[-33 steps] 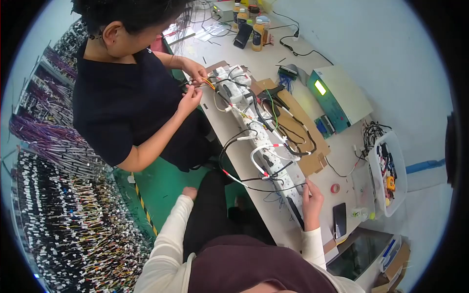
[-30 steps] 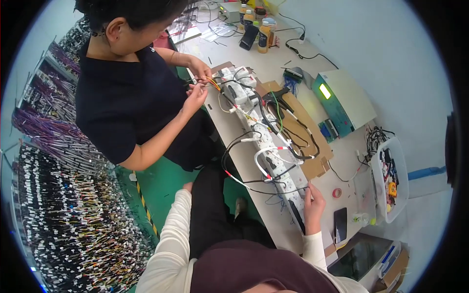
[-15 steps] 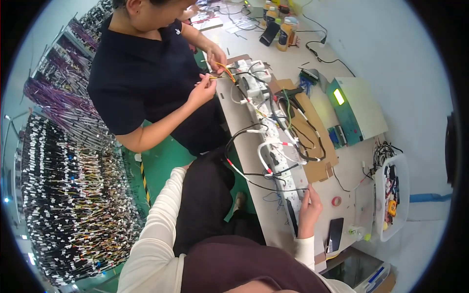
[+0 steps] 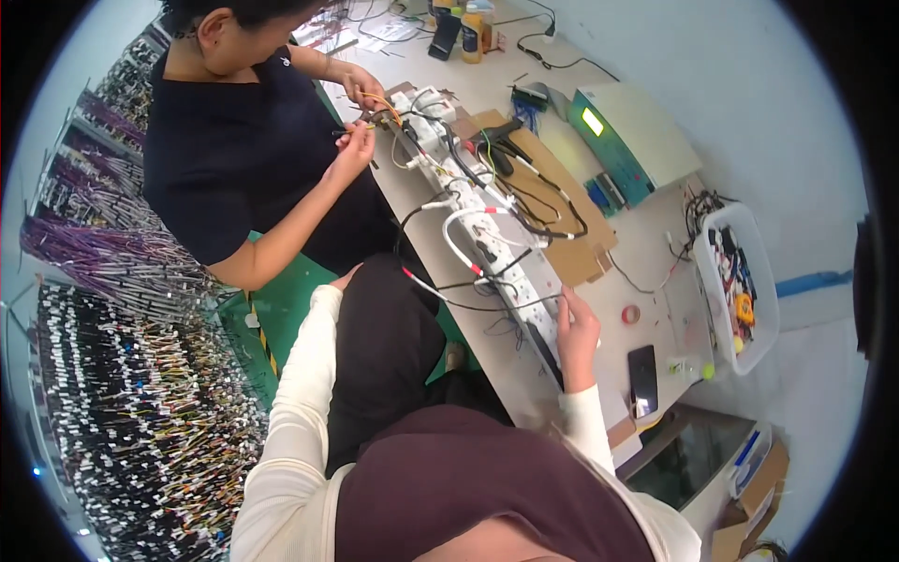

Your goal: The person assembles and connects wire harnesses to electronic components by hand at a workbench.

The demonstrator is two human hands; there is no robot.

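Note:
My right hand point(image 4: 579, 330) pinches the end of a thin black cable point(image 4: 482, 307) between thumb and fingers, above the near end of a long white strip of connectors point(image 4: 496, 248). The cable loops left over the table edge and back to the strip; it has white and red bands. Other black and white cables with red bands lie across the strip. My left hand point(image 4: 350, 277) rests beside my raised thigh, its fingers mostly hidden behind the dark trouser leg. At the strip's far end a co-worker's two hands point(image 4: 358, 140) hold thin orange, yellow and black wires.
On the table lie brown cardboard point(image 4: 534, 178), a grey-green tester box with a lit screen point(image 4: 637, 140), a red tape roll point(image 4: 630, 314) and a black phone point(image 4: 643, 379). A clear bin of tools point(image 4: 740, 290) stands at right. Bundled cables hang on the left point(image 4: 140, 403).
The whole view has shifted, so the table and co-worker appear further up and left. My right hand keeps its pinch on the black cable; the co-worker's hands still hold the wires.

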